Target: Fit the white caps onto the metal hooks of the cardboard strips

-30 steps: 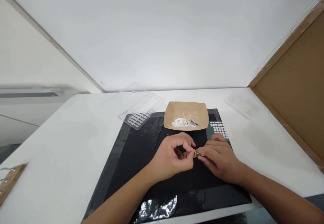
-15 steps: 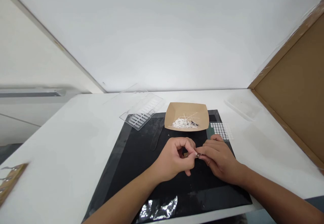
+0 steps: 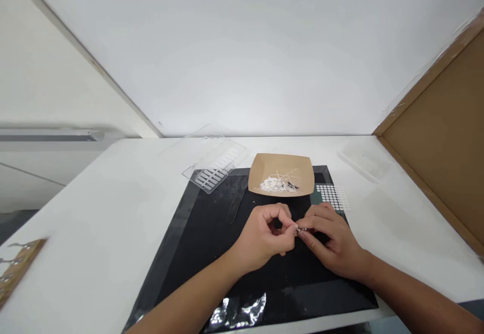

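Note:
My left hand (image 3: pixel 266 236) pinches with thumb and forefinger at a tiny shiny metallic piece (image 3: pixel 300 229), too small to name. From the other side my right hand (image 3: pixel 335 241) grips the same piece between thumb and forefinger, so the fingertips of both hands nearly meet. Both hands are just above a black mat (image 3: pixel 200 253). Behind them a brown paper tray (image 3: pixel 282 161) holds a heap of white scraps (image 3: pixel 274 184) and thin pale sticks. A sheet of white round stickers (image 3: pixel 333 196) lies partly beyond my right hand.
A dark flat strip (image 3: pixel 237 203) lies on the mat. Clear plastic trays (image 3: pixel 214 168) stand at the back left, a translucent lid (image 3: pixel 365 162) at the back right. A wooden strip with metal hooks (image 3: pixel 18 268) is at the far left, a cardboard panel (image 3: pixel 438 137) at the right.
My right thumb and forefinger have parted slightly, so more of the small metallic piece shows. The whole view has shifted a little; the trays and mat stay in place.

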A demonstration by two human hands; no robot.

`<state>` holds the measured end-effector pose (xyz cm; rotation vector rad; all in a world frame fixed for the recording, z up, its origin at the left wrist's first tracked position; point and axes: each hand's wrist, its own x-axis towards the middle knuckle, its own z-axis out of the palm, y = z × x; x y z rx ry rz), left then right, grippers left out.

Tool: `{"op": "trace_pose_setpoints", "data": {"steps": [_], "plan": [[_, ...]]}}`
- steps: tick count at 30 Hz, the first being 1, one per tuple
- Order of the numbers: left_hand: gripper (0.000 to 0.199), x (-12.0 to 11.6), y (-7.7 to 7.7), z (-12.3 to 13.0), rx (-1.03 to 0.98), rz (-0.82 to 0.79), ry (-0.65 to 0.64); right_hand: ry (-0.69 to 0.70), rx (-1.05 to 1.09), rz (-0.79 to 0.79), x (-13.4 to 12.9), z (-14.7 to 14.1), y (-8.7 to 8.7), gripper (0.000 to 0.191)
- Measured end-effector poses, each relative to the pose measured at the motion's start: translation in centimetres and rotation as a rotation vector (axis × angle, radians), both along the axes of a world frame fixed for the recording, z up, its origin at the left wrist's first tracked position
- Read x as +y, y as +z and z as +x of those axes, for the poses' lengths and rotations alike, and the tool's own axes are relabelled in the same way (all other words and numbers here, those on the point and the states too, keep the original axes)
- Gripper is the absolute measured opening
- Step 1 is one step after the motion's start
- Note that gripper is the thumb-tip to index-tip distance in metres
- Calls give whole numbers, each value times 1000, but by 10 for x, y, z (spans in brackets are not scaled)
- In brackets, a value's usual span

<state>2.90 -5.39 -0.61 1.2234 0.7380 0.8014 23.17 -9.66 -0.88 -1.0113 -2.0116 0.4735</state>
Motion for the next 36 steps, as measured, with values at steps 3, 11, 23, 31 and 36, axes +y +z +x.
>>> {"op": "trace_pose_setpoints", "data": {"steps": [3,11,23,31,36], "plan": [[27,1,-1,1,-8,22,8,-50,-39,79,1,1,-2,12],[28,4,-5,4,26,136,113,-166,-69,152,3,1,-7,16],[32,6,3,3,57,85,236,-146,9,54,4,1,-7,15],[10,27,1,-13,462,687,560,-75,130,-79,1,-1,-7,20],[7,39,-4,-14,565,783,636,-82,132,-100,1,-2,-7,21]]}}
